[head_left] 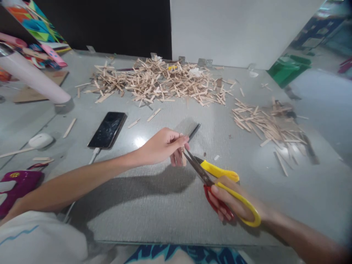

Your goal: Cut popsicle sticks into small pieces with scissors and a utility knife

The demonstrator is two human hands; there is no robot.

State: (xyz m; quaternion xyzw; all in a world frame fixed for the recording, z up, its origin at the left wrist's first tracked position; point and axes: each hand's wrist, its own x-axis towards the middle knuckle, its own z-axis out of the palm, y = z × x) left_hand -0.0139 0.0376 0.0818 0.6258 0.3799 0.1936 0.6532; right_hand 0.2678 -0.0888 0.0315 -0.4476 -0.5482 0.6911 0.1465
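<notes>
My left hand [172, 145] is closed, pinching a short wooden stick [184, 160] that points down from the fingers. A slim dark pen-like object [195, 131] extends beyond the thumb; whether the hand grips it or it lies behind, I cannot tell. In my right hand [231, 194] are scissors [205, 177] with red and yellow handles, the fingers through the loops. Their dark blades reach up to the stick at my left fingertips. Beside the scissors lies a yellow-handled tool [220, 171], partly covered by my right hand.
A large heap of wooden sticks [165, 80] spreads along the back, with a smaller pile [264, 123] at right. To the left are a phone [107, 129] on a white cable, a white case [41, 140], a purple device [20, 189] and a pale tumbler [35, 73]. A green bin [290, 69] stands beyond.
</notes>
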